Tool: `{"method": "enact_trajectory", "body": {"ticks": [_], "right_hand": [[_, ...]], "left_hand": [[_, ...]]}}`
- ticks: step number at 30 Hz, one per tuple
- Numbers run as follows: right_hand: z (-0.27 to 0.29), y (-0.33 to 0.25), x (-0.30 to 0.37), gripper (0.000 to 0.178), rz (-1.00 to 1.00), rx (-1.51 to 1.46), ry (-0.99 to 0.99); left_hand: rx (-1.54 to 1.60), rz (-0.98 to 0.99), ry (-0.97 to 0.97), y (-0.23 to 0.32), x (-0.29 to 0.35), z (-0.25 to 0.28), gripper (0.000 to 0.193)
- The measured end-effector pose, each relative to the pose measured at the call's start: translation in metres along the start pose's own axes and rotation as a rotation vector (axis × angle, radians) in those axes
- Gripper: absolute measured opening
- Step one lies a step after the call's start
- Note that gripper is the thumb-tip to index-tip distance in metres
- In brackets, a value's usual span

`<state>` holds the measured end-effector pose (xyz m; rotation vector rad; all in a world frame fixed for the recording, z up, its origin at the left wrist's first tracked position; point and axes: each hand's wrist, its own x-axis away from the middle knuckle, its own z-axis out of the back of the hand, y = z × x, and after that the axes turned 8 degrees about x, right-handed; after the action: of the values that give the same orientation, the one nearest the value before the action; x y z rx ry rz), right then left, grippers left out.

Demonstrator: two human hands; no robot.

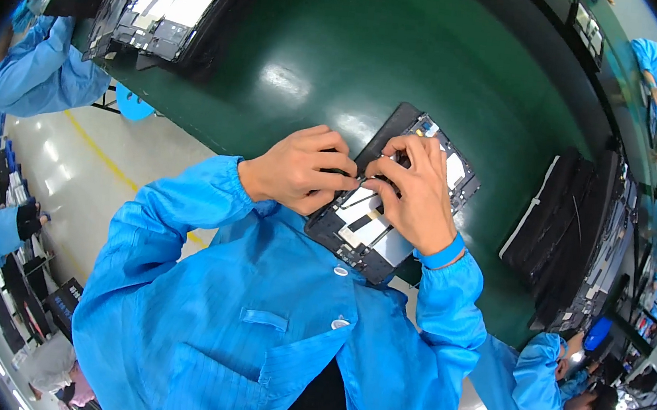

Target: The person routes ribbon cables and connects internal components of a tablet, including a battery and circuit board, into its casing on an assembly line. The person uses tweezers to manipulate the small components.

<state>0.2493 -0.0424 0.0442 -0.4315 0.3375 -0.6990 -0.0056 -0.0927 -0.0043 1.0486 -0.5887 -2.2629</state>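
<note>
An opened tablet lies tilted on the green table close to my body, its pale battery panels and dark circuit parts exposed. My left hand is closed at its left edge, fingertips drawn together on the black frame. Over the middle of the tablet, my right hand bends down with thumb and index finger pinched. The fingertips of both hands nearly meet there. Whatever sits between the fingers is too small or hidden to make out.
The green table carries a stack of opened tablets at the far left and another stack with black padding at the right. Co-workers in blue sit at the left and lower right. A dark rail borders the far right side.
</note>
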Motion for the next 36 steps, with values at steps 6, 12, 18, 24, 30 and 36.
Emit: {"method": "enact_trajectory", "body": {"ticks": [6, 12, 18, 24, 30, 36], "right_hand": [[-0.0016, 0.0006, -0.0089, 0.013, 0.123, 0.054, -0.012], [-0.0025, -0.0032, -0.0112, 0.013, 0.165, 0.103, -0.019], [0.0005, -0.0021, -0.0059, 0.015, 0.143, 0.097, -0.026], [0.0027, -0.0026, -0.0066, 0.018, 0.107, 0.109, -0.064], [0.0037, 0.0013, -0.0086, 0.019, 0.124, 0.047, -0.086], [0.0039, 0.0031, -0.0119, 0.015, 0.124, 0.024, -0.111]], "left_hand": [[0.064, -0.044, -0.048, -0.0009, 0.0007, 0.0021, 0.042], [0.072, -0.076, -0.048, 0.0003, -0.0034, 0.0041, 0.035], [0.105, -0.074, -0.077, -0.0031, -0.0051, 0.0035, 0.035], [0.1, -0.115, -0.089, -0.0075, -0.0047, 0.0056, 0.037], [0.103, -0.119, -0.083, -0.0063, -0.0049, 0.0059, 0.037], [0.101, -0.108, -0.087, -0.0059, -0.0049, 0.0052, 0.037]]}}
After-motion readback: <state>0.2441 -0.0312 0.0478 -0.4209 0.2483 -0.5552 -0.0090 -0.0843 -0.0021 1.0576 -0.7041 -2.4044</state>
